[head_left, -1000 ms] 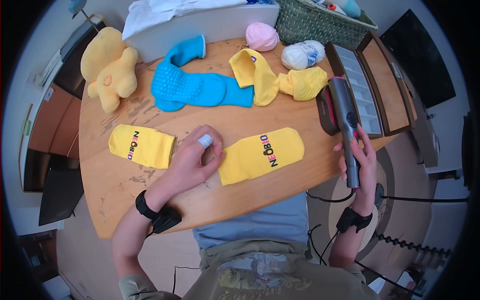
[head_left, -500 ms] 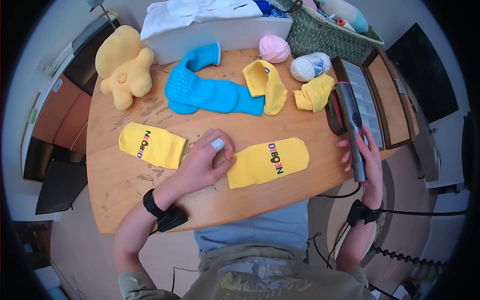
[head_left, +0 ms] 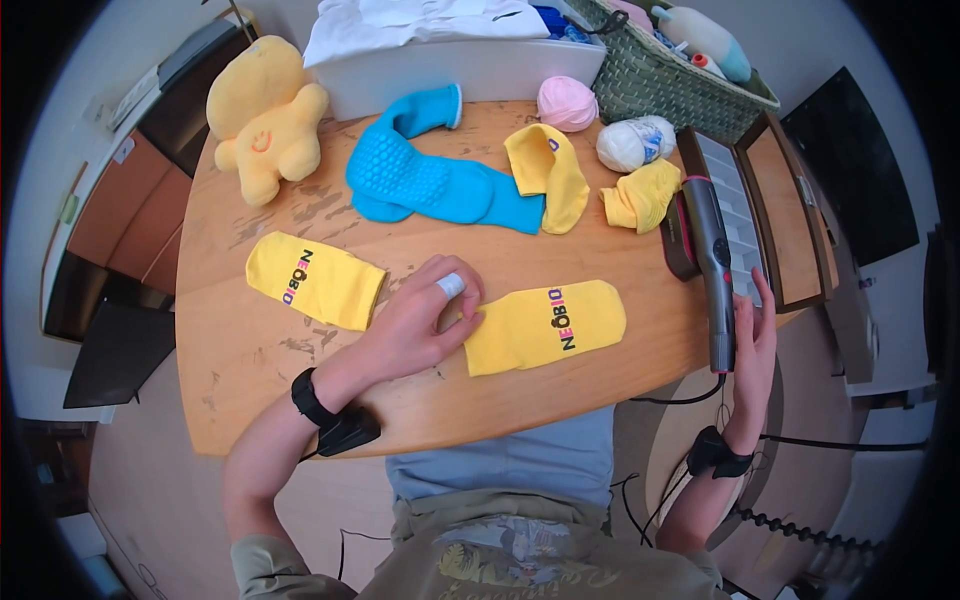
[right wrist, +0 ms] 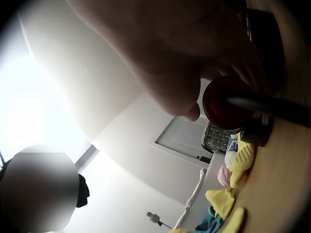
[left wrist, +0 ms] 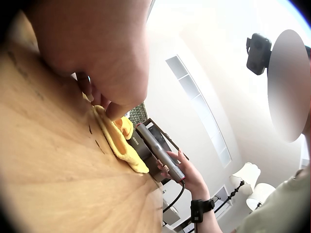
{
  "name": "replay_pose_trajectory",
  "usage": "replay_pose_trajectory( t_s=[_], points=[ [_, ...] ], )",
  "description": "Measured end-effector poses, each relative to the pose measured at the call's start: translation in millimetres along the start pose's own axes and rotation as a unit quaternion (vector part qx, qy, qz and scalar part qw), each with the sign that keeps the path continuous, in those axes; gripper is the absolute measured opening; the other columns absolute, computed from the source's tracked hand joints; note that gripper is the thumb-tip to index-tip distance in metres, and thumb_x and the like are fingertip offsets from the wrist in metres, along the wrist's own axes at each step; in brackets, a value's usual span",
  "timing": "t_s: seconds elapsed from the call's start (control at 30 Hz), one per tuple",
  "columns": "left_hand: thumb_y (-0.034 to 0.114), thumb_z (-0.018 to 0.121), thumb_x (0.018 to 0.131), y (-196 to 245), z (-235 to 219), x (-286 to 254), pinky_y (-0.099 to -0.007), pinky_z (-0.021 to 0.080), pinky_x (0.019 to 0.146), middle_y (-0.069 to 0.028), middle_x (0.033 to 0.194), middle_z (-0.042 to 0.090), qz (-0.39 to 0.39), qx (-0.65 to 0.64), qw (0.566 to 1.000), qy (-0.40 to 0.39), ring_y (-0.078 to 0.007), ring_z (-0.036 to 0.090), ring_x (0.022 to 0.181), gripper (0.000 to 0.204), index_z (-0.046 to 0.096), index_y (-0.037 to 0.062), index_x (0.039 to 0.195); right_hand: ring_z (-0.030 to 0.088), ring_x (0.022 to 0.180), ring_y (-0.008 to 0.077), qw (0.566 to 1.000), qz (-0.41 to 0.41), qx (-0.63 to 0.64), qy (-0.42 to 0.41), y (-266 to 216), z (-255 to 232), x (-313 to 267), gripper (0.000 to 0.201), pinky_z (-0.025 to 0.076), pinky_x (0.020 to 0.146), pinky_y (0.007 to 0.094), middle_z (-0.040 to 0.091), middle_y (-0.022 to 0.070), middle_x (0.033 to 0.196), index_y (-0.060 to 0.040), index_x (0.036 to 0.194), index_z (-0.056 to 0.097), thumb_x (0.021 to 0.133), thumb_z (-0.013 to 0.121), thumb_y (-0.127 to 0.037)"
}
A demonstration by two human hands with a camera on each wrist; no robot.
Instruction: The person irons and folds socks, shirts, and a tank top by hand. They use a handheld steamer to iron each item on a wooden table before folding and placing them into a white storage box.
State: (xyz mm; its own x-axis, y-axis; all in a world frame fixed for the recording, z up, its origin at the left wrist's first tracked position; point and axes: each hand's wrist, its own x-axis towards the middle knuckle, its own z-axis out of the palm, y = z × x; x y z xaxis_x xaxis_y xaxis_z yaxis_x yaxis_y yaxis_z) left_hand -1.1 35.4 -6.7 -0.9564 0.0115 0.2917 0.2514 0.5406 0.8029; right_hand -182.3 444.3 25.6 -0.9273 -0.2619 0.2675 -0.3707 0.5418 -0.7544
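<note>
A yellow sock point(head_left: 588, 310) with NEOBIO lettering lies flat in the head view. My left hand point(head_left: 425, 310) rests on the table and pinches the sock's cuff edge between thumb and finger. To its left is a second lettered yellow sock point(head_left: 312, 280). At the right table edge, a grey hair styler point(head_left: 720, 290) with a cord leans by a dark base point(head_left: 680, 245). My right hand point(head_left: 755, 350) is beside its handle, fingers straightened, thumb apart from the handle's red end point(right wrist: 218, 104) in the right wrist view.
Farther back lie a blue grip sock point(head_left: 430, 185), a folded yellow sock point(head_left: 565, 195) and a bunched one point(head_left: 640, 195). Behind are pink yarn point(head_left: 567, 103), white yarn point(head_left: 635, 143), a plush toy point(head_left: 265, 125), a white bin point(head_left: 450, 75), a green basket point(head_left: 660, 90) and a divided box point(head_left: 810, 255).
My right hand's fingers have loosened from around the styler's handle and straightened at its right side. My left hand stays at the sock's cuff. The head view has shifted slightly.
</note>
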Motion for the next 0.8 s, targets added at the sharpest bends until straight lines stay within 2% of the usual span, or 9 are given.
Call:
replay_pose_trajectory(
  t_s=[0.1,0.2,0.3,0.4,0.5,0.6,0.7,0.8],
  points=[
    [-0.001,0.072,0.089,0,0,0,-0.0378,0.05,0.09,-0.0093,0.105,0.062,-0.003,-0.002,1.0,-0.004,-0.0285,0.061,0.101,0.023,0.051,0.0073,0.088,0.064,0.083,0.0095,0.997,0.069,0.031,-0.005,-41,5,-9,0.06,0.052,0.063,0.0235,0.068,0.0094,0.118,-0.0136,0.164,0.034,0.11,0.057,-0.027],
    [-0.001,0.072,0.089,0,0,0,-0.0378,0.05,0.09,-0.0092,0.105,0.062,-0.006,-0.002,1.0,-0.006,-0.0285,0.061,0.101,0.023,0.05,0.0073,0.088,0.063,0.081,0.0093,0.993,0.102,0.04,-0.033,-49,6,-13,0.064,0.052,0.065,0.0252,0.068,0.0092,0.117,-0.015,0.165,0.033,0.108,0.061,-0.025],
    [-0.001,0.072,0.089,-1,0,0,-0.0382,0.05,0.09,-0.0093,0.105,0.062,-0.005,-0.002,1.0,-0.004,-0.0287,0.061,0.101,0.023,0.05,0.0073,0.088,0.063,0.079,0.0095,0.998,0.037,0.047,-0.019,-30,18,-14,0.07,0.052,0.068,0.0255,0.067,0.0094,0.116,-0.0149,0.166,0.031,0.105,0.064,-0.023],
    [-0.001,0.072,0.088,0,0,1,-0.0387,0.05,0.09,-0.0095,0.105,0.062,-0.006,0.002,1.0,-0.005,-0.0291,0.061,0.102,0.023,0.051,0.0073,0.088,0.062,0.081,0.0101,0.996,0.077,-0.004,-0.055,-63,19,-18,0.071,0.052,0.072,0.025,0.066,0.0087,0.111,-0.0146,0.165,0.034,0.103,0.066,-0.019],
    [-0.001,0.072,0.088,0,0,1,-0.0389,0.05,0.09,-0.0097,0.105,0.062,-0.01,0.003,1.0,-0.007,-0.0293,0.061,0.102,0.023,0.051,0.0072,0.087,0.061,0.082,0.0107,0.996,0.08,-0.017,-0.033,-48,19,-19,0.067,0.05,0.073,0.0244,0.064,0.0085,0.111,-0.0138,0.162,0.041,0.101,0.067,-0.017],
    [-0.001,0.073,0.087,0,0,1,-0.0388,0.05,0.09,-0.0098,0.106,0.063,-0.016,0.003,1.0,-0.008,-0.0293,0.061,0.102,0.023,0.051,0.0072,0.087,0.061,0.079,0.0106,0.997,0.0,-0.08,0.021,-35,25,-22,0.06,0.05,0.072,0.025,0.064,0.0079,0.106,-0.0129,0.157,0.049,0.1,0.067,-0.015],
    [-0.001,0.073,0.087,1,0,1,-0.0387,0.05,0.09,-0.0097,0.105,0.063,-0.019,0.002,1.0,-0.008,-0.0291,0.061,0.102,0.024,0.051,0.0072,0.087,0.062,0.079,0.0108,0.997,0.056,-0.059,0.012,-47,23,-20,0.057,0.051,0.073,0.0259,0.065,0.0077,0.102,-0.0127,0.155,0.052,0.1,0.066,-0.014],
    [-0.001,0.073,0.087,1,0,1,-0.0384,0.05,0.09,-0.0095,0.105,0.063,-0.019,0.001,1.0,-0.005,-0.029,0.061,0.102,0.024,0.05,0.0074,0.086,0.063,0.079,0.0106,0.996,0.071,-0.038,0.026,-48,25,-15,0.056,0.051,0.074,0.0259,0.066,0.0073,0.098,-0.0133,0.154,0.053,0.1,0.065,-0.013]
  ],
)
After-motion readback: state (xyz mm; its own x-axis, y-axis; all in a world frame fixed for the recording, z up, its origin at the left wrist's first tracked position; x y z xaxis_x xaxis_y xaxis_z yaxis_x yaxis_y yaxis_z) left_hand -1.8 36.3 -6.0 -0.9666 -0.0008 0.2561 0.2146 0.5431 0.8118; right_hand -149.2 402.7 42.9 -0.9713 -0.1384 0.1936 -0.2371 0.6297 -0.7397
